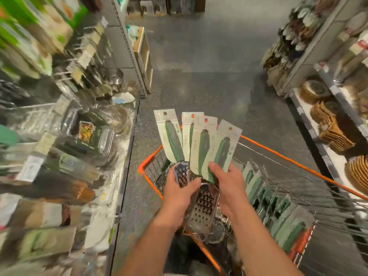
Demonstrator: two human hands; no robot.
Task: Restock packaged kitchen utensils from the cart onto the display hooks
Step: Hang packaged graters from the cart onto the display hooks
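Both hands hold a fan of four carded graters (196,144) above the cart (151,159).

The graters' long axes run up and away from the person, hang-hole cards at the far end and metal blades nearest the wrists, spreading from a leftward lean to a rightward one. The left hand (179,193) curls round the blade ends with its thumb across them; the right hand (227,184) grips from the other side, fingers lying up over the nearest card. How many blades each hand clasps is probably hidden by the overlap. More carded graters (268,198) stand in a row inside the cart, right of the hands. Left of the cart the hooks (79,56) are badly smeared by motion; beyond it the floor (209,66) lies open between shelves (310,62) on both sides.
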